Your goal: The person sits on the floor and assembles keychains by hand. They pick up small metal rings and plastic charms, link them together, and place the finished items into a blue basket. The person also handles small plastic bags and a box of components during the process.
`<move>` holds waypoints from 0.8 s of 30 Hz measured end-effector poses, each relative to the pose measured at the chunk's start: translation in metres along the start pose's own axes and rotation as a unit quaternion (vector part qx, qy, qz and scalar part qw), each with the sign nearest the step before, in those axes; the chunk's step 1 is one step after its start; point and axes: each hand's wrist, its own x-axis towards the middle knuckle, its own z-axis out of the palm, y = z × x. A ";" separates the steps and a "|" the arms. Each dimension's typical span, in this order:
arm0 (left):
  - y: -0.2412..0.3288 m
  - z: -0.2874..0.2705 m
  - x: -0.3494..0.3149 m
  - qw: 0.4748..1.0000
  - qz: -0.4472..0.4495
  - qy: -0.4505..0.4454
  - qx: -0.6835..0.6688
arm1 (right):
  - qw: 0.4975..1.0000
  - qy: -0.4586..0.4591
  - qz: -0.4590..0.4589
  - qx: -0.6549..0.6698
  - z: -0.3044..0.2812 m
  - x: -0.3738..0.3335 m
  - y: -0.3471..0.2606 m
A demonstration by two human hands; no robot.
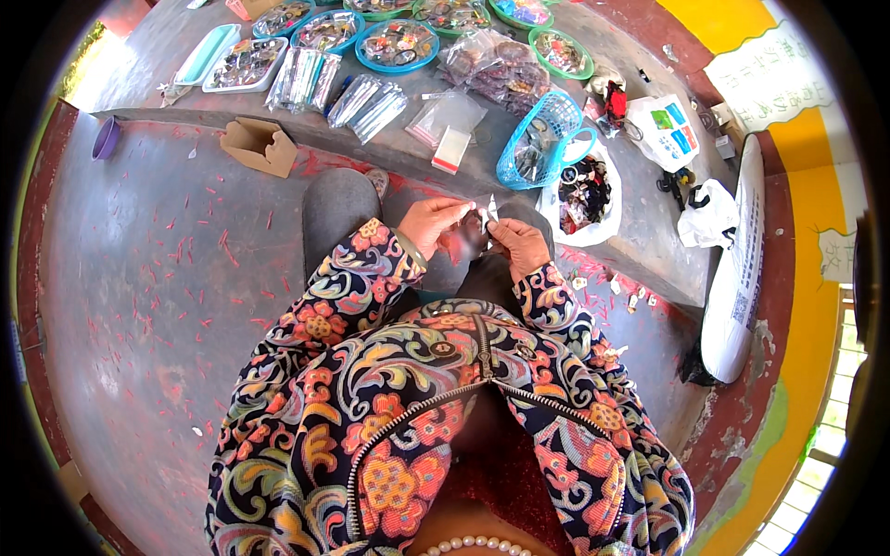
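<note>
Above my lap, my left hand and my right hand face each other a short way apart. Between the right thumb and fingers is a small white pointed piece, perhaps paper or plastic; its kind is too small to tell. The left fingertips are pinched together beside it, and whatever they hold is too small to name. Beyond my hands, on the raised ledge, lie a white-and-red packet and clear plastic bags. A light-blue plastic basket stands to their right.
Round baskets of small goods, such as a blue one, line the ledge's far side. Bundles of long thin packets lie nearer. A torn cardboard box and purple bowl sit on the floor. An open white bag holds mixed pieces.
</note>
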 end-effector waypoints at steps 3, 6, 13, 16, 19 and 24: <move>-0.008 -0.007 0.006 0.998 -0.022 0.022 0.052 | 0.999 0.010 -0.021 -0.032 -0.002 0.004 0.005; -0.012 -0.004 0.008 0.997 -0.047 0.034 0.044 | 0.999 0.001 -0.041 -0.036 -0.004 0.008 0.010; -0.019 -0.012 0.011 0.999 -0.043 -0.016 -0.006 | 0.999 0.005 -0.044 -0.001 0.008 0.000 0.003; -0.013 -0.006 0.008 0.999 -0.035 -0.036 -0.006 | 0.999 0.011 -0.052 0.012 0.003 0.004 0.010; -0.010 -0.004 0.005 0.999 -0.029 -0.045 -0.002 | 0.998 0.006 -0.062 -0.013 0.004 0.003 0.010; -0.007 -0.003 0.004 0.998 -0.044 -0.035 0.021 | 0.993 0.004 -0.096 -0.069 0.001 0.009 0.017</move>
